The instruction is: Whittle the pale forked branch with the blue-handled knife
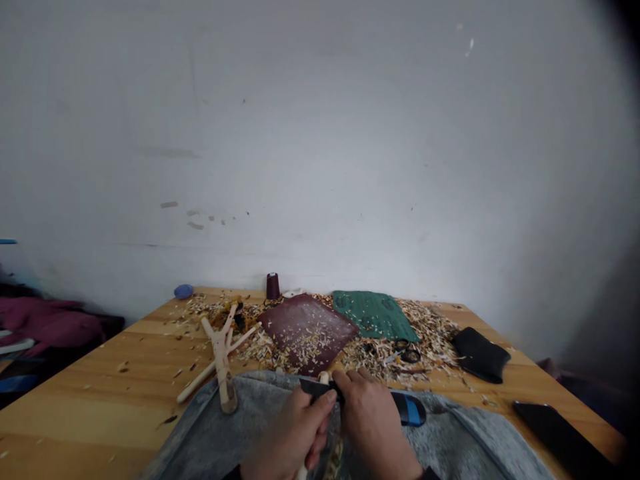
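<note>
My right hand (373, 417) is closed round the black and blue handle (411, 409) of a knife. Its dark blade (312, 387) points left and lies across a pale peeled wooden stick (325, 378). Wrapped round that stick is my left hand (295, 430), its thumb pressed near the base of the blade. Most of the stick is hidden by the fingers, though its lower end shows below them. Both hands are over a grey cloth (255, 407) at the table's front edge. To their left lies a peeled, forked branch (221, 353).
Wood shavings (435, 330) cover the back of the wooden table (100, 400). Among them are a maroon sheet (305, 327), a green sheet (373, 313), scissors (409, 353) and a thread spool (273, 287). A black piece (480, 355) and a flat dark device (560, 437) lie right.
</note>
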### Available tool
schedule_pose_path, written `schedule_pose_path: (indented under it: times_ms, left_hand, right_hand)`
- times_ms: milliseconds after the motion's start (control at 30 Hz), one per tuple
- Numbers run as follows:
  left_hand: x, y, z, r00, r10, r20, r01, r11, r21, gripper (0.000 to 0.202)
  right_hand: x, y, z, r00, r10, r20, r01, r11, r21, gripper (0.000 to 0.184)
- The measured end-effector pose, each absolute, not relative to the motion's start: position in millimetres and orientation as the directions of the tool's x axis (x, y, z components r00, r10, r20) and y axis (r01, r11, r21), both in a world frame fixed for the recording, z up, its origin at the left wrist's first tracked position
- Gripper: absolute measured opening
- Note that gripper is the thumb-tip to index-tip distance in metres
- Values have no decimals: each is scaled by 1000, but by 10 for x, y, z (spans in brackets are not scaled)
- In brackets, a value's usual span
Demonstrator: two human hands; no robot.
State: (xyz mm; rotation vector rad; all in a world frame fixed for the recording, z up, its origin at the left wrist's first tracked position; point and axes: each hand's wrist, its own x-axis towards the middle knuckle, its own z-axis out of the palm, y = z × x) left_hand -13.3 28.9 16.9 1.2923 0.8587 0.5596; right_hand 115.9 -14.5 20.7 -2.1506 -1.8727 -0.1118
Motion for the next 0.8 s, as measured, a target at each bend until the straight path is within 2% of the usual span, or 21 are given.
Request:
schedule_pose_path:
  times_ms: [500,800]
  left_hand:
    - [-117,267,121,443,858,-259,306,127,944,39]
    - [-103,276,99,423,871,-248,311,118,943,37]
  right_hand:
    - [1073,-150,213,214,951,221,976,-201,-83,30]
    - [1023,-154,254,255,951,177,967,-246,-69,34]
